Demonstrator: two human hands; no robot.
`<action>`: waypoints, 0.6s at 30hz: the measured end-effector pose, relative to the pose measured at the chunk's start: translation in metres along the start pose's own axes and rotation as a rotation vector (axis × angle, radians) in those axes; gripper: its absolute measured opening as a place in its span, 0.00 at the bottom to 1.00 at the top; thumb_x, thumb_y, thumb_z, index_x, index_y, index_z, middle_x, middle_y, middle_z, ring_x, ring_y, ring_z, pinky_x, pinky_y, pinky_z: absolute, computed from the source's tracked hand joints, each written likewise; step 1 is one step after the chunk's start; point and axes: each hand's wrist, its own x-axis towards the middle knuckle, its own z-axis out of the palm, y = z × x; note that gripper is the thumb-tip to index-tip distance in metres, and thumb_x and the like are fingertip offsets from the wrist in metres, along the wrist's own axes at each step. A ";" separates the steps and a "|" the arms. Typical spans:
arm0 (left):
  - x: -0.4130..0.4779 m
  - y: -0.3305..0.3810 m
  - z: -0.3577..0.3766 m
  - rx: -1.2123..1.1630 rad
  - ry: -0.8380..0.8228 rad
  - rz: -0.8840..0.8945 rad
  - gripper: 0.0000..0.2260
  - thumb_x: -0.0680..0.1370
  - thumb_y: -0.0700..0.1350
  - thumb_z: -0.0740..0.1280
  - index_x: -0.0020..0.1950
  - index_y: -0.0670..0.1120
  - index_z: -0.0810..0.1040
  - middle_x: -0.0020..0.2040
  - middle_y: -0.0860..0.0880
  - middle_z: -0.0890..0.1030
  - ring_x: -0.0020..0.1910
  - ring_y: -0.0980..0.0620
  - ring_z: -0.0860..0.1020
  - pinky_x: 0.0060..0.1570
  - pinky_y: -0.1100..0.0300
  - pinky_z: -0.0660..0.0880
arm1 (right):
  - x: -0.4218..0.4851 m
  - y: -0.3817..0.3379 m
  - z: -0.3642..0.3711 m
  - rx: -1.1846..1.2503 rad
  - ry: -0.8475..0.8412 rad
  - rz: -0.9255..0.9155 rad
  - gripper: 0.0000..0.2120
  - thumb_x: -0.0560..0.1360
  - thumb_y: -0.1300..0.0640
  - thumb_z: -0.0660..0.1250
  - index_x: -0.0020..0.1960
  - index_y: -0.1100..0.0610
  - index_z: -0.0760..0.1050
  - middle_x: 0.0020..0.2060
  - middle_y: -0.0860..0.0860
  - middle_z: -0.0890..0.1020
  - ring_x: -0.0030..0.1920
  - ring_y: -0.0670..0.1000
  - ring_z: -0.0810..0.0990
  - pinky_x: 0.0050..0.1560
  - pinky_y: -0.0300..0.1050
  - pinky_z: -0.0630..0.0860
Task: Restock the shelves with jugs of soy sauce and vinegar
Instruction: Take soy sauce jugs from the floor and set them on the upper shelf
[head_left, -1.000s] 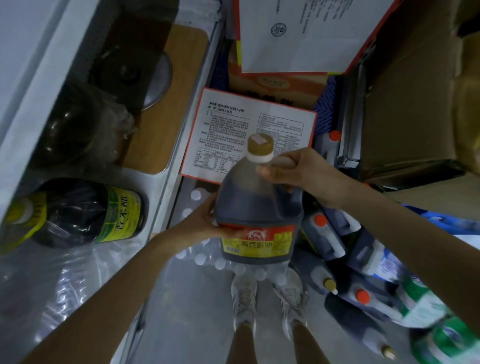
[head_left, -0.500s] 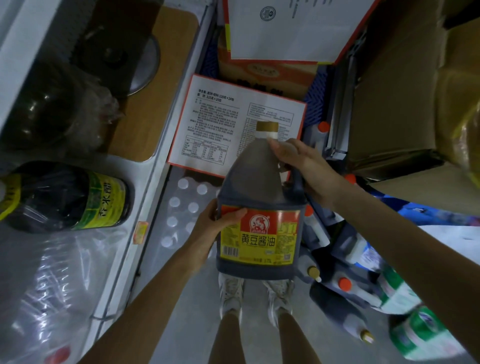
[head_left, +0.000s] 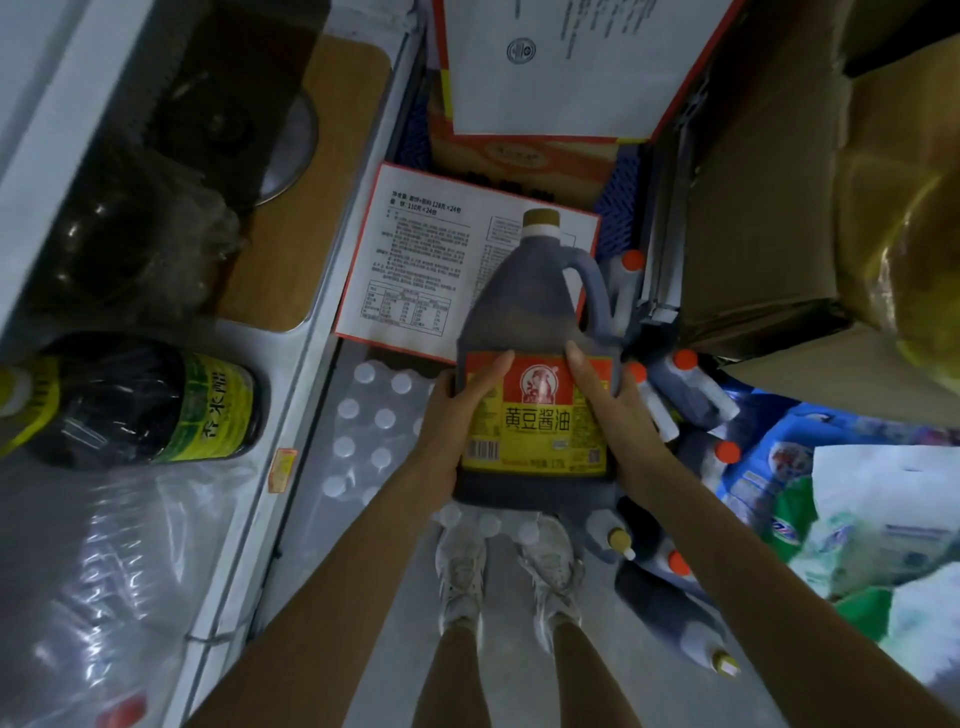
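Note:
A dark soy sauce jug (head_left: 530, 312) with a red and yellow label and a gold cap hangs in front of me above the floor. My left hand (head_left: 452, 415) grips its left side and my right hand (head_left: 615, 415) grips its right side, thumbs on the label. The jug's handle is free. On the white shelf (head_left: 291, 395) to the left lies a dark vinegar jug (head_left: 140, 400) with a green and yellow label. Several more dark jugs (head_left: 691, 384) with orange caps lie heaped at the right.
A pack of white-capped bottles (head_left: 363, 421) sits on the floor beside the shelf. A printed carton flap (head_left: 415, 260) and cardboard boxes (head_left: 758, 218) stand ahead and to the right. Detergent bags (head_left: 831, 509) lie at the far right. My feet (head_left: 509, 577) are below.
My right hand left the jug's handle and neck and moved down to its right side. The jug tilted so its label faces me and moved lower and nearer.

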 end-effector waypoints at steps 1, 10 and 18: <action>-0.002 0.006 0.001 0.017 0.002 0.013 0.41 0.60 0.60 0.79 0.68 0.46 0.71 0.56 0.44 0.83 0.52 0.45 0.83 0.54 0.47 0.78 | -0.003 -0.004 0.002 0.004 -0.003 -0.011 0.51 0.52 0.28 0.75 0.68 0.52 0.67 0.56 0.53 0.82 0.51 0.53 0.84 0.51 0.54 0.81; -0.069 0.100 0.015 0.252 0.041 0.119 0.37 0.56 0.70 0.69 0.57 0.48 0.79 0.48 0.46 0.85 0.49 0.46 0.83 0.57 0.47 0.77 | -0.068 -0.081 0.035 0.034 0.040 -0.126 0.38 0.59 0.34 0.71 0.62 0.54 0.69 0.51 0.53 0.82 0.48 0.52 0.84 0.45 0.48 0.81; -0.160 0.208 0.036 0.364 0.119 0.499 0.16 0.72 0.65 0.66 0.49 0.54 0.79 0.43 0.48 0.85 0.44 0.49 0.84 0.51 0.52 0.79 | -0.135 -0.180 0.070 0.132 0.015 -0.373 0.38 0.61 0.34 0.74 0.62 0.55 0.73 0.49 0.53 0.85 0.48 0.54 0.85 0.51 0.54 0.81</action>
